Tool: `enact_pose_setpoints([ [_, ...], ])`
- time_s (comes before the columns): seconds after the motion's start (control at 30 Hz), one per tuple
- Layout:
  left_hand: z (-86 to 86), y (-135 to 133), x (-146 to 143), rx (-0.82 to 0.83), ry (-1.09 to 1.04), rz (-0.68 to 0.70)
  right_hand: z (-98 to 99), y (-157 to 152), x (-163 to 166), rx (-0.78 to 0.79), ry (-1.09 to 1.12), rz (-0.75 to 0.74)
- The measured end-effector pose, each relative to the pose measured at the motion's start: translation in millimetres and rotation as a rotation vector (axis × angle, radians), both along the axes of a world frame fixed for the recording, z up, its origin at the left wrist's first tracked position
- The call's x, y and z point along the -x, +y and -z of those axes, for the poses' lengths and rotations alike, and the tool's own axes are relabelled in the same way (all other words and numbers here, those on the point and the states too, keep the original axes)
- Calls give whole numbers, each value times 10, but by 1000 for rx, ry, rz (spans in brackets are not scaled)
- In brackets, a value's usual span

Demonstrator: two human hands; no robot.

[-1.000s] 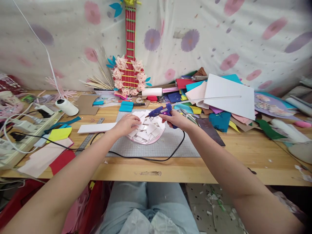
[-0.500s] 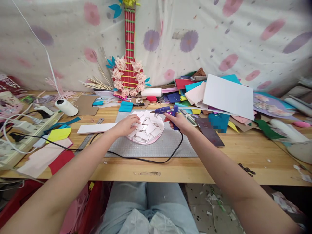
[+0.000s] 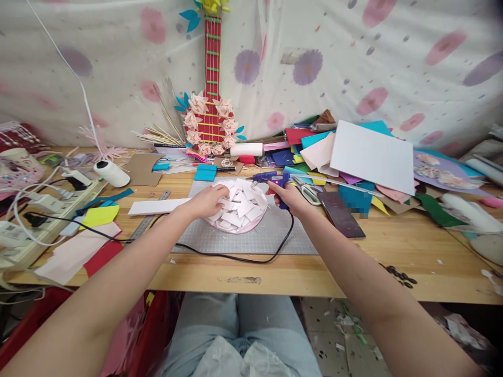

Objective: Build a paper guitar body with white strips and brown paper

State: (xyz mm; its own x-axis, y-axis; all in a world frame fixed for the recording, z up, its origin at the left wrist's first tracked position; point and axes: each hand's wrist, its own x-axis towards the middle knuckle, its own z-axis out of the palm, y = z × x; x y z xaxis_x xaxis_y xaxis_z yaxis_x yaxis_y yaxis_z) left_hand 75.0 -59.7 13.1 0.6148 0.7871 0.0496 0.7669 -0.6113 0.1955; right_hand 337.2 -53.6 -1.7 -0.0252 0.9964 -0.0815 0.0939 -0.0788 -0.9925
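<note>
Cluttered wooden workbench: on the grey cutting mat sits a pink disc, mostly covered in white paper pieces, near rim bare. Left hand lies spread on them; right hand grips the glue gun at the far edge.

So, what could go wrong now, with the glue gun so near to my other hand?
The glue gun in the right hand points toward the paper pieces, where the left hand rests. If the tip is hot, glue could burn that hand. The black cord loops across the cutting mat near the edge of the table, so an arm might snag it and jerk the gun.
</note>
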Motion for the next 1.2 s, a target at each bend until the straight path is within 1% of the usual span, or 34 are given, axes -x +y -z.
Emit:
enact_pose_setpoints([
  [0.13, 25, -13, 19, 6, -63, -15, 33, 37, -22, -27, 3, -10],
  [0.33, 13, 56, 19, -10, -188, -129, 44, 49, -96, -27, 2, 14],
  [0.43, -20, 101, -2, -40, -237, -240, 58, 37, -125, -31, 27, 29],
  [0.53, -69, 150, 64, -10, -210, -350, 87, 20, -161, -23, 41, 24],
  [0.6, -105, 189, 178, 77, -130, -384, 106, 8, -189, -13, 33, 18],
  [0.63, -122, 207, 250, 136, -79, -374, 113, 3, -203, -10, 29, 19],
  [0.73, -142, 234, 466, 303, 69, -272, 127, 0, -230, -3, 26, 31],
  [0.8, -119, 223, 571, 354, 138, -273, 130, 11, -231, -1, 28, 34],
  [0.93, -16, 191, 684, 295, 191, -342, 122, 51, -198, -6, 36, 25],
  [1.03, 22, 226, 770, 241, 196, -346, 88, 76, -171, -13, 47, 17],
  [1.1, -1, 279, 832, 221, 192, -308, 57, 89, -161, -19, 56, 22],
  [1.2, -91, 366, 880, 163, 219, -271, 16, 106, -155, -39, 46, 22],
])
